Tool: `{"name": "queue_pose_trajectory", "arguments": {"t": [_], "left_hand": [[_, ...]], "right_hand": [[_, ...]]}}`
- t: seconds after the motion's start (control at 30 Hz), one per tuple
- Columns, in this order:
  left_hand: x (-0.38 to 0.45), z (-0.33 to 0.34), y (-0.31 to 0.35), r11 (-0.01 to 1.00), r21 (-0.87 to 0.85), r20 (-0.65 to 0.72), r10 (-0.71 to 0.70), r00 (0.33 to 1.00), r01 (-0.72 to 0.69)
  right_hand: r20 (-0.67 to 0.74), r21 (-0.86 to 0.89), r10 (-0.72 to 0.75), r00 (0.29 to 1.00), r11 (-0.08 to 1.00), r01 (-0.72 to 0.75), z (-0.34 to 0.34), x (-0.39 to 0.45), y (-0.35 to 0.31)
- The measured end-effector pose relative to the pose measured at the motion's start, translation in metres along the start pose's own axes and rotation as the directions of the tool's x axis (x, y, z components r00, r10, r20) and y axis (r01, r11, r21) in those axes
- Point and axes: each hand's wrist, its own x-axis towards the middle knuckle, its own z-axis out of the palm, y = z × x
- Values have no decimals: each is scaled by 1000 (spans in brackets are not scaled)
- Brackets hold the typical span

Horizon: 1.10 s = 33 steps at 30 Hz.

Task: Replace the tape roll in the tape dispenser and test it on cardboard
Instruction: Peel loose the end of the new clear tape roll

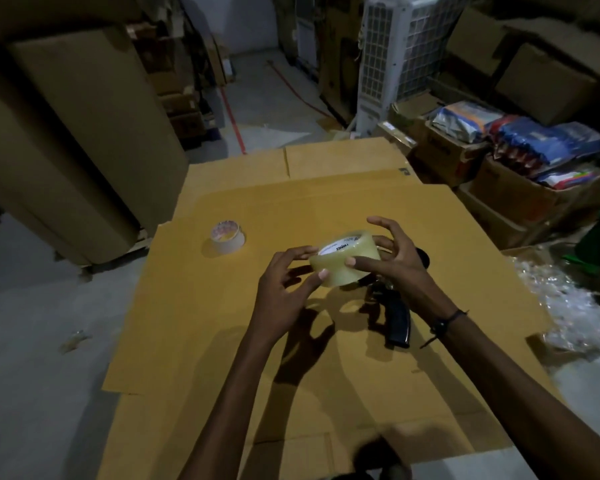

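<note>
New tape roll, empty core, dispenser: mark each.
new tape roll (340,268), head view, clear outer wrap
empty core (227,239), head view, near side wall
dispenser (399,327), head view, black handle

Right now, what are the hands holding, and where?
The new clear tape roll, held by both hands: left hand and right hand fingers on its outer band.

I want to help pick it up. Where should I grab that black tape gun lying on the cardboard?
Grab the tape dispenser by its black handle, the end nearest the person, coming from the right side. The handle sticks out bare on the cardboard, while its head is hidden under the right hand and left hand holding the new tape roll.
</note>
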Motion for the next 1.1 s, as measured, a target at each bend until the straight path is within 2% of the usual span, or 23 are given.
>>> {"name": "queue_pose_trajectory", "arguments": {"t": [0.13,0.23,0.4,0.53,0.7,0.83,0.97,1.1], "left_hand": [[8,19,20,998,-58,-42,-20,999,17],[14,36,35,998,-49,-77,-32,997,28],[22,64,49,997,74,-114,-4,993,12],[25,83,59,996,92,-120,18,993,-7],[30,88,56,997,35,-118,-62,991,66],[30,84,51,998,14,-136,-65,989,68],[26,76,47,999,25,-142,-34,989,38],[21,64,46,994,-86,-99,-72,993,63]], "right_hand": [[-27,-116,-168,985,980,164,-16,8,-14],[-11,-268,-355,935,902,340,-29,14,-21],[68,-381,-512,856,780,497,-47,18,-24],[174,-452,-544,821,696,558,-58,21,-25],[274,-516,-533,800,621,590,-63,24,-25],[251,-502,-485,837,675,541,-62,25,-23],[213,-416,-354,911,810,412,-58,30,-19],[217,-402,-376,901,806,433,-48,30,-18]]}}
